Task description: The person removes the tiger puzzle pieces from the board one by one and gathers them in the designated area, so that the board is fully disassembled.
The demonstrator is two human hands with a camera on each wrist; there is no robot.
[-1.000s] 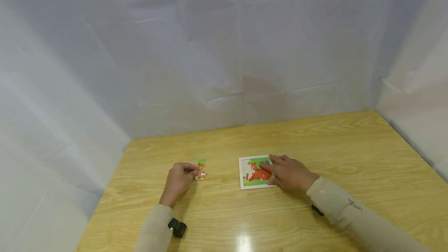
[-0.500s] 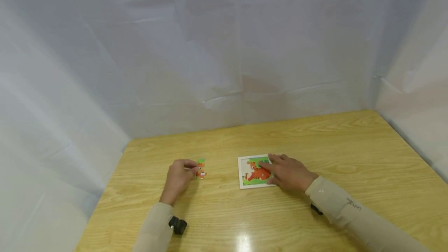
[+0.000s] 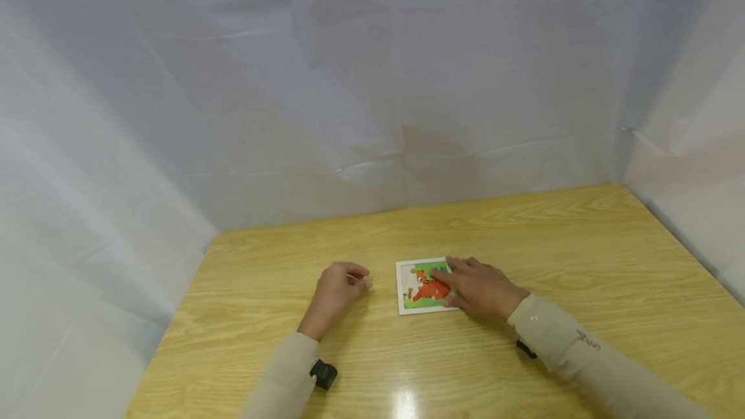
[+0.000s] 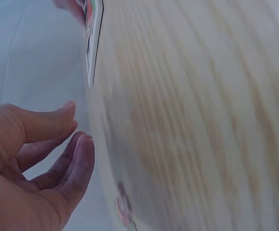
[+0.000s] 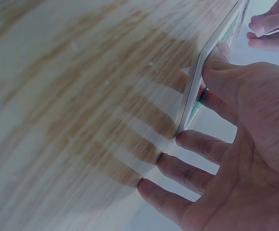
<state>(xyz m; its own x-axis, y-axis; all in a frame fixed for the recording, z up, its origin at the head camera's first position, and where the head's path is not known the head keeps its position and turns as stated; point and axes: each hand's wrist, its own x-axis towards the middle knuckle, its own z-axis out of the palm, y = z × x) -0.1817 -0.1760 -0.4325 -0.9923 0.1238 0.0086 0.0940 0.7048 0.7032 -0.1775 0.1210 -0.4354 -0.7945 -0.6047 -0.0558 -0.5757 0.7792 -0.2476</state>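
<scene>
My left hand (image 3: 336, 293) is over the table to the left of the puzzle, its fingers bent and its thumb apart from them in the left wrist view, with no piece showing between them. Behind it in that view lies a small blurred coloured puzzle piece (image 4: 124, 207) on the tabletop; the head view hides it. My right hand (image 3: 480, 290) rests spread on the right side of the tiger jigsaw puzzle (image 3: 425, 291), thumb at the frame's near edge and index finger on the picture. The left part of the white-framed board shows bare grey backing.
The light wooden table (image 3: 524, 231) reaches back to white sheeting (image 3: 326, 83), which also hangs on the left and right. A black wrist camera (image 3: 323, 374) is strapped at the left sleeve.
My left hand has moved right from beside the loose pieces, toward the puzzle, and now covers where they lay. The right hand and the board have stayed still.
</scene>
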